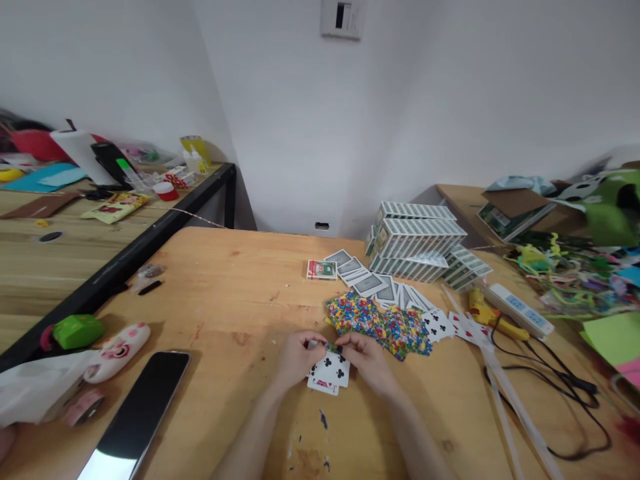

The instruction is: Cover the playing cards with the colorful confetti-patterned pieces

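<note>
We hold cards [338, 375] over front of bench [225, 307]: left hand [295, 361] pinching top left edge, right hand [370, 362] pinching top right. Clubs overlap face card; cannot tell whether cards touch wood. Just beyond, we see patterned sheets [353, 313], then strewn deck [369, 285]. Phone [143, 400] lies to left, glue gun [481, 312] well right.
</note>
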The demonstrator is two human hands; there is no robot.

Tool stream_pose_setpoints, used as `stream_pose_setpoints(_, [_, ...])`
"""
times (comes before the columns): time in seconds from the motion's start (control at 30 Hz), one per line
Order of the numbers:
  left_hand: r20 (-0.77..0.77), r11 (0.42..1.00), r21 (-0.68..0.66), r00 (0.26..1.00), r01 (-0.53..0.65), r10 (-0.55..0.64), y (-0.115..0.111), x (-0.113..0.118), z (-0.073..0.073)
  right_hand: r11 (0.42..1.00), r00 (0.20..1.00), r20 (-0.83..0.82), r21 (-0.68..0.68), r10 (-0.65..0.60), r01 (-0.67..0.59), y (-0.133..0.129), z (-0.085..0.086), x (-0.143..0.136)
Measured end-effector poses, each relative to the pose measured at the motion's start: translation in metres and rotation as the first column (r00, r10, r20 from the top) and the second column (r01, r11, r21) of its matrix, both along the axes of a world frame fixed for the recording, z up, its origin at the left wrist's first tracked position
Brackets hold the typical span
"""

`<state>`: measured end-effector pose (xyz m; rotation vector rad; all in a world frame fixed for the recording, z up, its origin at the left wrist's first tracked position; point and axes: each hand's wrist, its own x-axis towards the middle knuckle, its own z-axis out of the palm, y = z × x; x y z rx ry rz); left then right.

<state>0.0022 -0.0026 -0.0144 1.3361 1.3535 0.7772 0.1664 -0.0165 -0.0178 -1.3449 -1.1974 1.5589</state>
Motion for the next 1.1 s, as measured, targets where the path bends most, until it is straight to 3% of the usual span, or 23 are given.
stream_pose_setpoints(0.43, [-0.001, 1.0, -0.002, 1.0, 0.022, -0.022, -0.003, 0.001, 0.004, 1.0, 0.999, -0.019, -0.011, 0.027, -0.027, -0.002, 0.009, 0.002])
stream_pose_setpoints(0.6, [0.112, 0.998, -0.046, 0.992, -0.048, 0.052, -0.001, 0.0, 0.002, 0.993, 0.968, -0.228, -0.084, -0.103, 0.086, -0.004, 0.001, 0.002])
stream_pose_setpoints(0.73, [0.154, 0.994, -0.061, 0.983, -0.094, 0.103, -0.001, 0.001, 0.0, 0.983, 0.937, -0.297, -0.082, -0.182, 0.165, -0.004, -0.003, -0.002])
stream_pose_setpoints(0.87, [0.162, 0.993, -0.043, 0.98, -0.109, 0.115, -0.004, 0.004, 0.004, 0.962, 0.949, -0.172, 0.02, -0.264, 0.271, -0.003, -0.003, -0.008])
stream_pose_setpoints(0.97, [0.162, 0.997, 0.006, 0.984, -0.082, 0.08, -0.005, 0.006, 0.01, 0.962, 0.977, -0.01, 0.17, -0.215, 0.214, -0.003, -0.002, -0.01])
stream_pose_setpoints(1.1, [0.127, 0.999, 0.023, 0.991, -0.043, 0.039, -0.007, 0.009, 0.013, 0.961, 0.985, 0.068, 0.239, -0.158, 0.137, -0.005, -0.002, -0.012])
